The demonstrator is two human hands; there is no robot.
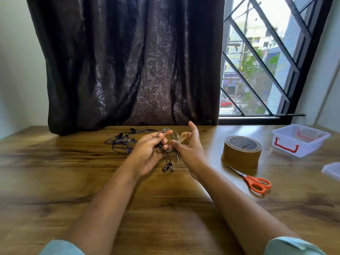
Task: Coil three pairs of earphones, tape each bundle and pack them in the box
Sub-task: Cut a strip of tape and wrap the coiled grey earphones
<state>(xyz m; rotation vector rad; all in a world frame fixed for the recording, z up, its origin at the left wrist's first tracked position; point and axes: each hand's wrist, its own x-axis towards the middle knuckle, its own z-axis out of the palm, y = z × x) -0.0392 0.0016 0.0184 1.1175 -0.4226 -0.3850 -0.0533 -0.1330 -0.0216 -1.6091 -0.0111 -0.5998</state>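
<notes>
Left hand (pixel 147 153) raised over worktop (pixel 165 208), fingers clamped on grey earphone coil (pixel 166 139); buds and plug dangle. Right hand (pixel 189 150) beside it, fingers apart, strip of tape (pixel 184 137) stuck to them. Loose earphones (pixel 123 140) tangled behind-left. Right: tape roll (pixel 242 150), scissors (pixel 253 181), open box (pixel 299 139), contents unclear.

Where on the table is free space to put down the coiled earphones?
Bare wood lies near the person, below both forearms, and far left of the tangled earphones. The right side is crowded: tape roll, scissors, box.
</notes>
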